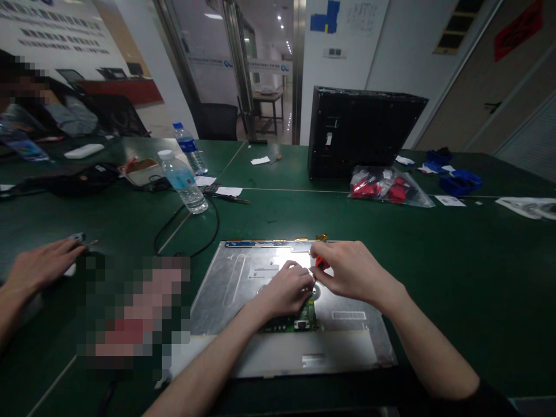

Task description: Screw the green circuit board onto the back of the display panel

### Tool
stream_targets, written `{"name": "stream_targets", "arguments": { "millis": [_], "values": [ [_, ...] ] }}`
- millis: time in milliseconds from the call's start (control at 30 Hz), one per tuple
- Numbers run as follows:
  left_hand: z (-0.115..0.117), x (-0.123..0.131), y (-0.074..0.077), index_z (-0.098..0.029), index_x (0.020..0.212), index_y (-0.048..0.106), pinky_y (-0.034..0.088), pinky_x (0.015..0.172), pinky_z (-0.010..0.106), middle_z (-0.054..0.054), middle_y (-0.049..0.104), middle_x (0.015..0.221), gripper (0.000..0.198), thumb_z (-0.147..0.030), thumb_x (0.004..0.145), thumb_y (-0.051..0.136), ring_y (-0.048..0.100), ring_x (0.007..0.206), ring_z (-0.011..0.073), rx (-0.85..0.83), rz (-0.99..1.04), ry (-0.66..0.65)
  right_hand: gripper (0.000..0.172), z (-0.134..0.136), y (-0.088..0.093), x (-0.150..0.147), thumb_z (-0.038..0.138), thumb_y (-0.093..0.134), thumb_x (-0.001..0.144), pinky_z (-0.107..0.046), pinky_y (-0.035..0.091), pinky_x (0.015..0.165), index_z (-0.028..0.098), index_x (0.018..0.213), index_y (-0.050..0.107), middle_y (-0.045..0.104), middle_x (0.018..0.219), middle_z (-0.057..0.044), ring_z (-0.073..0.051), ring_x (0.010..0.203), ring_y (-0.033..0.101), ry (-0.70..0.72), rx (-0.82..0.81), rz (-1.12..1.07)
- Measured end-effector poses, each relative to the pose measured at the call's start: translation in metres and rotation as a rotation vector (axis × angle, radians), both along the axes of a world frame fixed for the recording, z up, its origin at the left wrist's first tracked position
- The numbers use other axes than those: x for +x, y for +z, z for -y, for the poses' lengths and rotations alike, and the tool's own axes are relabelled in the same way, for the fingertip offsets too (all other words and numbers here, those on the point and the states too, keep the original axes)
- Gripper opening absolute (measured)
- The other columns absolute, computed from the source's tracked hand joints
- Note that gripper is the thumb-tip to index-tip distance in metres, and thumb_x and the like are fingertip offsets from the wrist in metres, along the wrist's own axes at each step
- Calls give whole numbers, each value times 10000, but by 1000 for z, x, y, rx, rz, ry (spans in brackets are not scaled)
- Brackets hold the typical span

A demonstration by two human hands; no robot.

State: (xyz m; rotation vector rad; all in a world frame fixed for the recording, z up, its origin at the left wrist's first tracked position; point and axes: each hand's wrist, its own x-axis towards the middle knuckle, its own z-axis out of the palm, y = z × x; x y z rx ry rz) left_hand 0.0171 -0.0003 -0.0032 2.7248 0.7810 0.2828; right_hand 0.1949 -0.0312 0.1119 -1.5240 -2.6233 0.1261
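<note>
A metal-backed display panel (354, 330) lies flat on the green table, with a green circuit board (309, 315) on its middle. My right hand (354, 269) is closed round the red-and-black handle of a screwdriver (321, 263), held above the panel with its lower end pointing down towards the board. Close beside it, my left hand (289, 289) rests over the board with its fingers curled together near the screwdriver's lower end. Whatever those fingers pinch, if anything, is hidden. A gold-and-blue strip (256, 244) runs along the panel's far edge.
Left of the panel is a co-worker's hand (47, 263) on the table (456, 278). Water bottles (185, 182) and a black cable (218, 223) are at the back left. A black monitor casing (365, 133) stands behind, with a plastic bag of red parts (388, 186) before it.
</note>
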Motion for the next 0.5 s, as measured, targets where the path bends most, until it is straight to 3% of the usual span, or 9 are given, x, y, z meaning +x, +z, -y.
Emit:
{"name": "stream_targets", "arguments": {
  "millis": [200,500],
  "values": [
    [-2,0,-4,-190,899,623,382,922,376,57,681,997,115,-130,815,570,606,946,218,1,0,1,234,-1,-3,0,435,550,911,-261,216,532,201,894,564,674,736,-31,-171,636,604,-29,43,46],
    [-2,0,-2,-182,866,627,391,892,376,50,685,935,84,-130,819,581,610,902,218,3,-16,8,140,-1,-4,1,319,595,893,-254,250,549,198,947,550,702,803,-28,-180,683,636,-19,20,-19]
  ]
}}
